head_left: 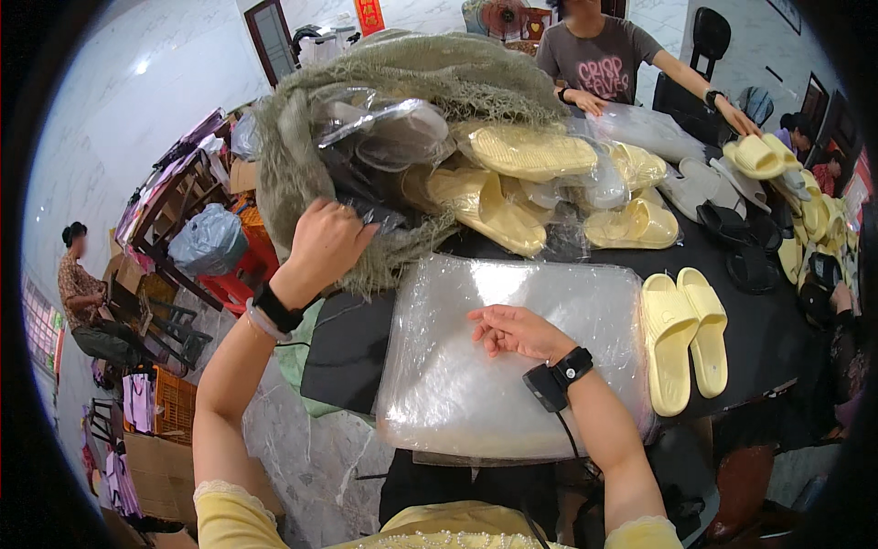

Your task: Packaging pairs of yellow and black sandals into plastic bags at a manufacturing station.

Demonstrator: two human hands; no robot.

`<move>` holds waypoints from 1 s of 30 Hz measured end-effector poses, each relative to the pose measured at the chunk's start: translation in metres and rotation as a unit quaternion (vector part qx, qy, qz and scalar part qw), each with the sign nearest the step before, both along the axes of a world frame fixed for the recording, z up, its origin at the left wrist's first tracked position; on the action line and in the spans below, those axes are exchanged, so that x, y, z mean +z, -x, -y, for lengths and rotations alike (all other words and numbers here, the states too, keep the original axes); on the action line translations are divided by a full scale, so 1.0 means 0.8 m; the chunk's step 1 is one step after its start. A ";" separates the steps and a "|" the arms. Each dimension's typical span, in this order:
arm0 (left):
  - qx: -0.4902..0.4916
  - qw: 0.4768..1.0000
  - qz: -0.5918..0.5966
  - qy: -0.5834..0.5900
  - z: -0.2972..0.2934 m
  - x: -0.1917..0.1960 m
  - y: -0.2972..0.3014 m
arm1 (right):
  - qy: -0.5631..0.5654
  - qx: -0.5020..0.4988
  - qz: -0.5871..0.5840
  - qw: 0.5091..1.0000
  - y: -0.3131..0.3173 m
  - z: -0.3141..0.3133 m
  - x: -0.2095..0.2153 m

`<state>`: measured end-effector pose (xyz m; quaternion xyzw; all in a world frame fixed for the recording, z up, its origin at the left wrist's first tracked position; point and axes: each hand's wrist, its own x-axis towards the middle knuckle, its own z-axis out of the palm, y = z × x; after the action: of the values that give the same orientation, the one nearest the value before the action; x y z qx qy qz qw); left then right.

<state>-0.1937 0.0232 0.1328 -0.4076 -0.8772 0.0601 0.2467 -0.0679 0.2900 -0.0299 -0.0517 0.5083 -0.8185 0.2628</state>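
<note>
My left hand [322,245] is closed at the mouth of a green woven sack [302,137], beside dark plastic-wrapped footwear [366,188]; what its fingers grip is hidden. Over a stack of clear plastic bags [457,403] hovers my right hand [517,331], its fingers loosely bent and apart with nothing in them. Yellow slippers in clear wrapping [489,206] and a grey wrapped pair [402,133] spill from the sack. To the right of the bag stack, an unwrapped pair of yellow slides [672,352] lies side by side.
Black sandals [745,238], grey slippers [700,188] and a heap of yellow slides [819,215] cover the black table's right side. Across it, a person [594,59] reaches toward slippers. A red stool with a bagged bundle [210,242] stands left; another person [82,284] sits beyond.
</note>
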 end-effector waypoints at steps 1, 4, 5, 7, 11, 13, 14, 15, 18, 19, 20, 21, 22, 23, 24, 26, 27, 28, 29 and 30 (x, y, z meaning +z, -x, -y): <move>0.108 0.986 0.109 0.071 0.001 0.001 -0.003 | 0.001 -0.005 0.009 1.000 0.000 0.000 -0.002; -0.015 0.985 0.057 -0.163 -0.007 0.010 -0.010 | 0.001 0.000 0.007 1.000 0.002 -0.003 -0.007; -0.068 0.977 -0.009 -0.201 -0.019 0.019 -0.002 | 0.000 -0.003 0.005 1.000 0.003 -0.005 -0.005; -0.028 0.974 -0.108 -0.197 -0.044 0.043 0.013 | 0.001 -0.006 0.015 1.000 0.000 -0.004 -0.002; 0.116 0.965 -0.235 -0.010 -0.074 0.073 0.075 | 0.013 -0.002 -0.007 1.000 -0.002 -0.001 0.000; 0.026 0.936 -0.352 -0.004 -0.075 0.078 0.098 | -0.004 -0.002 -0.010 1.000 -0.003 0.001 -0.002; 0.036 0.954 -0.298 -0.020 -0.092 0.092 0.094 | 0.027 -0.006 -0.020 0.999 -0.001 -0.004 -0.013; -0.025 0.952 -0.296 -0.073 -0.095 0.099 0.102 | -0.014 0.001 -0.025 1.000 0.004 -0.006 -0.017; -0.070 0.921 -0.357 -0.142 -0.091 0.147 0.122 | 0.027 -0.012 0.005 1.000 0.009 0.010 -0.023; -0.100 0.915 -0.345 -0.186 -0.099 0.161 0.122 | 0.053 -0.010 0.013 0.998 0.003 0.008 -0.012; -0.129 0.916 -0.300 -0.233 -0.132 0.170 0.105 | 0.084 -0.025 0.014 0.996 0.004 -0.004 -0.019; -0.180 0.895 -0.300 -0.276 -0.124 0.188 0.110 | 0.100 -0.017 0.002 0.995 0.005 0.000 -0.011; -0.178 0.898 -0.280 -0.290 -0.140 0.194 0.094 | 0.119 -0.025 0.001 0.993 0.003 -0.007 -0.006; -0.133 0.886 -0.247 -0.370 -0.137 0.196 0.117 | 0.129 -0.075 -0.034 0.988 -0.004 -0.005 0.004; -0.131 0.885 -0.236 -0.380 -0.126 0.205 0.112 | 0.140 -0.114 -0.075 0.981 -0.006 0.001 0.013; -0.041 0.918 -0.116 -0.377 -0.127 0.212 0.098 | 0.030 -0.329 -0.181 0.926 0.001 0.010 0.015; -0.049 0.918 -0.114 -0.377 -0.142 0.214 0.091 | -0.165 -0.371 -0.176 0.897 -0.001 -0.003 0.016; -0.094 0.918 -0.101 -0.373 -0.157 0.214 0.083 | -0.166 -0.376 -0.176 0.895 0.002 -0.007 0.017; -0.142 0.916 -0.079 -0.366 -0.219 0.211 0.017 | -0.185 -0.476 -0.196 0.837 0.004 -0.013 0.010; -0.183 0.914 -0.062 -0.357 -0.257 0.210 -0.033 | -0.199 -0.562 -0.216 0.773 0.004 -0.010 0.006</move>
<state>-0.1676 0.2289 0.3010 -0.4412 -0.7335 -0.2776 0.4361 -0.0715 0.2981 -0.0253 0.1217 0.6414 -0.6684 -0.3564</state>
